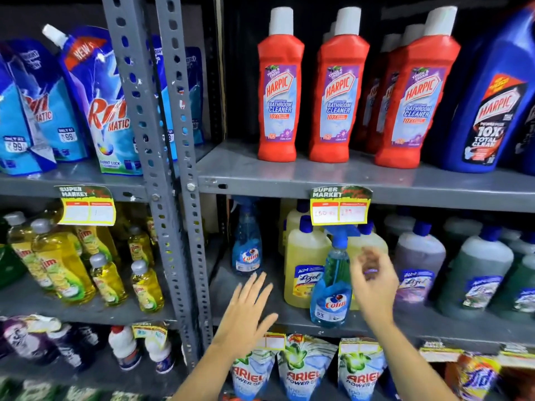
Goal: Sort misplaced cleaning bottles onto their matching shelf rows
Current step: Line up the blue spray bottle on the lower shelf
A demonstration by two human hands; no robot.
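While the right hand [373,282] nears (empty) the Colin bottle [331,287].

I get bright, even front light with glare on the red bottles [277,91], dark shelf backs, motion-blurred right hand [373,282], and wide-angle bending at the edges.

A clear blue plastic Colin spray bottle with a blue trigger [332,287] stands upright at the middle shelf's front edge, before yellow Lizol bottles [304,261]. A second identical spray bottle [247,244] stands farther left and back.
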